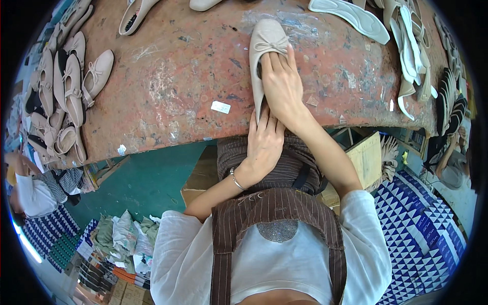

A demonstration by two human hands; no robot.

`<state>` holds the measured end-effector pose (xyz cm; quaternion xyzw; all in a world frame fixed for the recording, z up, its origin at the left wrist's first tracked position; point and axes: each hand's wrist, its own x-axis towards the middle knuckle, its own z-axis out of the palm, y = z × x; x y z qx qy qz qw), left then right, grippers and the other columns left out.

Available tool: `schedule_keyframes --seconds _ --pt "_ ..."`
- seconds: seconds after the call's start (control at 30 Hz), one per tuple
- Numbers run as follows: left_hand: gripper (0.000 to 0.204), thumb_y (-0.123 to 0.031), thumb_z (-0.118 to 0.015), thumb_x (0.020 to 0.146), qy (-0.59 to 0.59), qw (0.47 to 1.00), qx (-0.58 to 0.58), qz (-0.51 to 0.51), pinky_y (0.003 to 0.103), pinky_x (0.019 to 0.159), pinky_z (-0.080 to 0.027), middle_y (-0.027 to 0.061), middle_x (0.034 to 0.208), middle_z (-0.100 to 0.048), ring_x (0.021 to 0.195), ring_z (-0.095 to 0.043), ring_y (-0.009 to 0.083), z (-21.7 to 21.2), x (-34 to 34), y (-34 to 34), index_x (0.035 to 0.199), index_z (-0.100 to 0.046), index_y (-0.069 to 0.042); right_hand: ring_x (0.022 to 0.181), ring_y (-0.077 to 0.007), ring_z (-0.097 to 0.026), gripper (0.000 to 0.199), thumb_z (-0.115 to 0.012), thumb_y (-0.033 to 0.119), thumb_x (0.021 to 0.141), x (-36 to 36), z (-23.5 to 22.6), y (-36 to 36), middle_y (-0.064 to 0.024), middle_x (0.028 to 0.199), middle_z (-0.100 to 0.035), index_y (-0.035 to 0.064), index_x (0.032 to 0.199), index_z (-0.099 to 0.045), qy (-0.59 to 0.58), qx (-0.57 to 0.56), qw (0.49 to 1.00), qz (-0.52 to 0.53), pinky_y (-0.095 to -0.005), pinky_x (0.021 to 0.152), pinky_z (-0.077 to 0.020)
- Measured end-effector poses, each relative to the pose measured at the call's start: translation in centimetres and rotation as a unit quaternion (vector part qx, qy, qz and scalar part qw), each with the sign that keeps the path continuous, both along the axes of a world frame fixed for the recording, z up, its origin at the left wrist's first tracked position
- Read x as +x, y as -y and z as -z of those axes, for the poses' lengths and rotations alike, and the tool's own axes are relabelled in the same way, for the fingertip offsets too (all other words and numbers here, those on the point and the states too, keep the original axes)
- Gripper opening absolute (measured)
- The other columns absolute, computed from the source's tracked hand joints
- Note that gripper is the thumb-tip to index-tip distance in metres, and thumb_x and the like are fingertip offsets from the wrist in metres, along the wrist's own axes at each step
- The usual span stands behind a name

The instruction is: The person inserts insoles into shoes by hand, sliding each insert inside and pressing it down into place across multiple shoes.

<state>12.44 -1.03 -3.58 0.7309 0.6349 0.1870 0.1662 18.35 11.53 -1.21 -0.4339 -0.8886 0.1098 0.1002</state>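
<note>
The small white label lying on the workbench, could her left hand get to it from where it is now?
Probably yes. The white label lies on bare bench top, nothing around it, just left of the left hand. That hand rests at the heel of the beige shoe, which the right hand also presses.
</note>
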Motion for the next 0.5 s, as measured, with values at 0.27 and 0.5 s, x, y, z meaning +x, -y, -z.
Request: schedule_keyframes --seconds 0.27,0.5 --pt "0.054 -0.017 -0.063 0.083 0.023 0.999 0.025 -0.027 0.06 0.112 -0.033 0.026 0.143 -0.049 0.143 -0.037 0.0417 0.9 0.3 0.4 0.133 -0.059 0.005 0.131 -0.0467 -0.052 0.055 -0.054 0.005 0.084 -0.3 -5.3 0.5 -0.0379 0.134 -0.053 -0.0188 0.133 -0.046 0.004 -0.092 0.996 -0.007 -0.0571 0.121 -0.0217" --pt "0.043 -0.017 -0.067 0.085 -0.022 0.999 0.046 -0.021 0.055 0.107 -0.039 0.0212 0.136 -0.057 0.133 -0.048 0.0368 0.8 0.1 0.1 0.123 -0.064 0.004 0.094 -0.0362 -0.069 0.023 -0.052 0.005 0.087 -0.9 0.9 -2.2 -0.0226 0.092 -0.068 -0.0069 0.104 -0.062 0.012 0.147 0.989 0.02 -0.0573 0.122 -0.0189"
